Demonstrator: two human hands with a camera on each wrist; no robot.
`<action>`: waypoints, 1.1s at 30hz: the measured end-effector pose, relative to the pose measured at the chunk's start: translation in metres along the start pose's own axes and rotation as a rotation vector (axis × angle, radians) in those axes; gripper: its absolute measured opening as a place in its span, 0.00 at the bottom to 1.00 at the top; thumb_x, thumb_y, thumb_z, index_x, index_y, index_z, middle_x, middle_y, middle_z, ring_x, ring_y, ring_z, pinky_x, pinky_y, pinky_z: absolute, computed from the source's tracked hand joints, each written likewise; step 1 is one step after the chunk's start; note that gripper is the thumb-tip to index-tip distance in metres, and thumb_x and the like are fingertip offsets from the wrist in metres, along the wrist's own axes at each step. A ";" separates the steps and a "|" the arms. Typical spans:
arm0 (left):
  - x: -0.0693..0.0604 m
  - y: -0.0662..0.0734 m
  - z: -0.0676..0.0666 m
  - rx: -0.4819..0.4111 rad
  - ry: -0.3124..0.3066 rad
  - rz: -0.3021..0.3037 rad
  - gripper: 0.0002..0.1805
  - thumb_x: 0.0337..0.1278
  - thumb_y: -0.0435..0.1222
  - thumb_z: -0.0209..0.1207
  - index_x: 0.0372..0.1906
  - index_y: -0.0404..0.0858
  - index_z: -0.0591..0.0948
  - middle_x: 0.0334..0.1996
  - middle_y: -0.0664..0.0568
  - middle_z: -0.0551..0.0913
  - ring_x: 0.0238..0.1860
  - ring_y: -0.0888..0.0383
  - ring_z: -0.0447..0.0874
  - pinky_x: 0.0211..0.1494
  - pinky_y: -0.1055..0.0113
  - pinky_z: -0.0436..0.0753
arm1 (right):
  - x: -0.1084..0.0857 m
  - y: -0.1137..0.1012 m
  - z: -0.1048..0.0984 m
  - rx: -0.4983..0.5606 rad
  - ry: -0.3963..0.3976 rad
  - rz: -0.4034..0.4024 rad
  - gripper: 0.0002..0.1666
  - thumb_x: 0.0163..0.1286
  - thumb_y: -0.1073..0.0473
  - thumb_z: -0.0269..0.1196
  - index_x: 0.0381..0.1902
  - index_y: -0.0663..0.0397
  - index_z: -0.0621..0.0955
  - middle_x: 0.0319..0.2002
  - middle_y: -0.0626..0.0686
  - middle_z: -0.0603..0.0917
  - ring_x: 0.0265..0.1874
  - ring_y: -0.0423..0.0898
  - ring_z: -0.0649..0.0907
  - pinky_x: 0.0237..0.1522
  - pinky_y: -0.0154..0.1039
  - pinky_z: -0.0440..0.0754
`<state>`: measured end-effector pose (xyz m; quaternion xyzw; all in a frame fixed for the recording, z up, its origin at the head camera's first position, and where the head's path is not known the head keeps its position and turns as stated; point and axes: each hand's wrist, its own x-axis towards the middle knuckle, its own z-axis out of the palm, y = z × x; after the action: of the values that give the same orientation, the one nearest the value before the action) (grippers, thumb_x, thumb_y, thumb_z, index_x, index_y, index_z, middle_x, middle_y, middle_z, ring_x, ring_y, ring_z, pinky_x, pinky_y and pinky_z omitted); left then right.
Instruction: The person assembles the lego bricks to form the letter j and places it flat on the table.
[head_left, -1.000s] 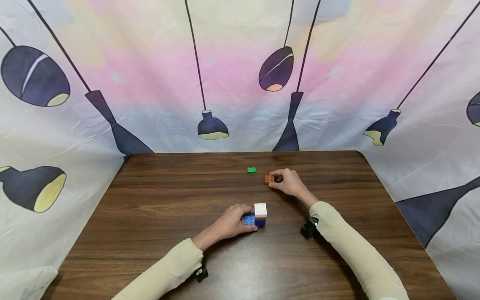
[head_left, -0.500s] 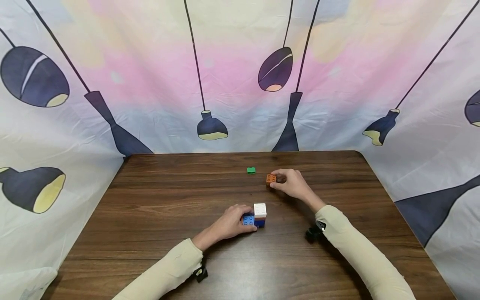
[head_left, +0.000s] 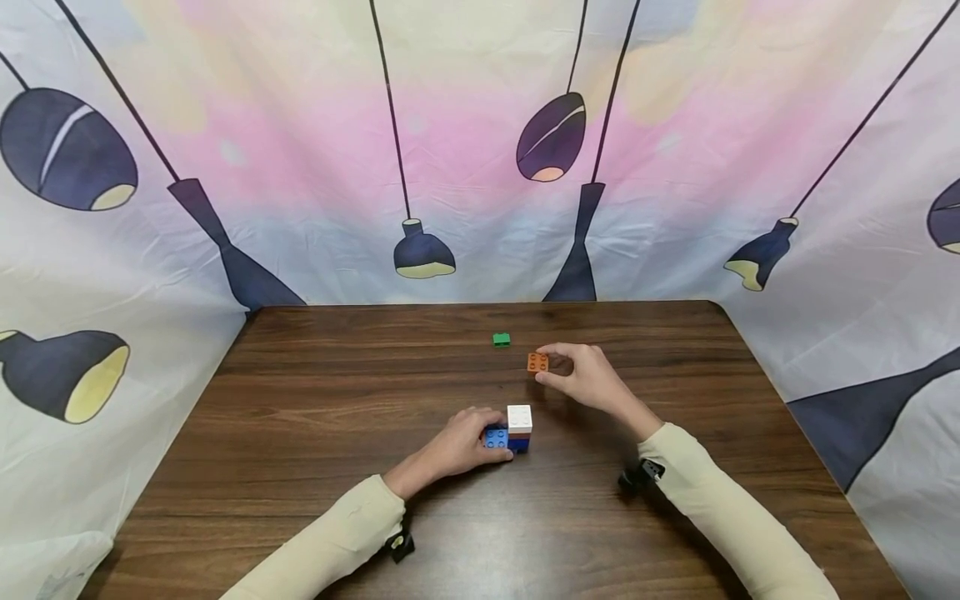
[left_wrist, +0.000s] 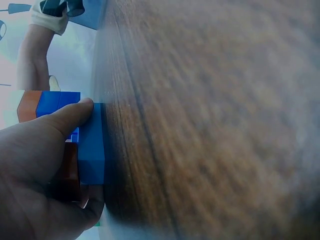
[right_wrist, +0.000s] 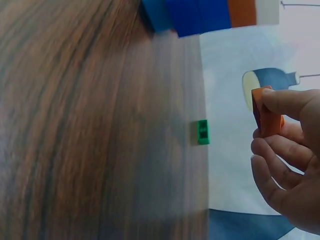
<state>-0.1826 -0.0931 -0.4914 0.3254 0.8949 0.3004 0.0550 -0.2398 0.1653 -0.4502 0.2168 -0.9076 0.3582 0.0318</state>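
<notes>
My left hand (head_left: 456,446) grips a small build of toy building bricks on the table, thumb on the near side and fingers on the far side. A light blue brick (head_left: 495,439) shows its studs between them; to its right rises a stack of dark blue (head_left: 518,444), orange-brown and white brick (head_left: 519,417). In the left wrist view the thumb presses a blue brick (left_wrist: 92,150). My right hand (head_left: 588,377) pinches an orange brick (head_left: 537,362) between thumb and fingers. The right wrist view shows this orange brick (right_wrist: 270,119) raised above the tabletop, tilted.
A small green brick (head_left: 501,340) lies near the back of the brown wooden table (head_left: 337,367), beyond the orange brick and slightly left. A patterned cloth (head_left: 315,150) hangs behind the table's back edge and along both sides.
My right hand, pinching the orange brick, has shifted slightly toward me, and its forearm has swung a little to the right. The left hand stays on the build. The green brick lies as before.
</notes>
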 end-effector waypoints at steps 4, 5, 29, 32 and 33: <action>0.001 -0.001 0.001 0.002 0.005 0.006 0.20 0.57 0.45 0.74 0.48 0.39 0.84 0.41 0.55 0.86 0.37 0.62 0.78 0.39 0.67 0.76 | -0.004 -0.006 -0.001 0.020 0.007 -0.016 0.26 0.67 0.49 0.72 0.60 0.49 0.84 0.43 0.48 0.89 0.40 0.42 0.86 0.39 0.41 0.83; 0.001 -0.002 0.001 0.002 0.006 0.007 0.19 0.56 0.45 0.74 0.48 0.39 0.84 0.41 0.55 0.86 0.37 0.62 0.77 0.39 0.67 0.75 | -0.006 -0.009 -0.001 0.027 0.005 -0.022 0.25 0.67 0.49 0.72 0.60 0.49 0.84 0.43 0.47 0.89 0.40 0.42 0.86 0.38 0.41 0.83; 0.002 -0.002 0.000 -0.007 -0.002 0.004 0.20 0.57 0.46 0.73 0.49 0.39 0.84 0.42 0.55 0.86 0.38 0.62 0.78 0.40 0.66 0.76 | -0.038 -0.052 -0.007 0.093 -0.004 -0.185 0.24 0.67 0.52 0.72 0.59 0.51 0.85 0.41 0.44 0.87 0.39 0.39 0.85 0.39 0.37 0.84; 0.001 -0.002 0.000 -0.007 -0.007 0.001 0.20 0.57 0.46 0.73 0.50 0.39 0.84 0.42 0.55 0.86 0.39 0.62 0.78 0.41 0.65 0.76 | -0.040 -0.054 -0.005 0.079 -0.004 -0.194 0.24 0.67 0.52 0.72 0.59 0.51 0.85 0.42 0.44 0.87 0.40 0.38 0.84 0.40 0.37 0.84; 0.001 -0.002 0.000 -0.008 -0.009 -0.001 0.20 0.57 0.46 0.73 0.50 0.39 0.84 0.41 0.55 0.86 0.38 0.62 0.78 0.41 0.65 0.76 | -0.041 -0.054 -0.004 0.075 -0.006 -0.196 0.24 0.67 0.52 0.72 0.59 0.50 0.85 0.43 0.44 0.87 0.40 0.38 0.84 0.41 0.37 0.84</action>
<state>-0.1844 -0.0932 -0.4927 0.3260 0.8937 0.3023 0.0604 -0.1804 0.1480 -0.4212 0.3067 -0.8681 0.3862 0.0559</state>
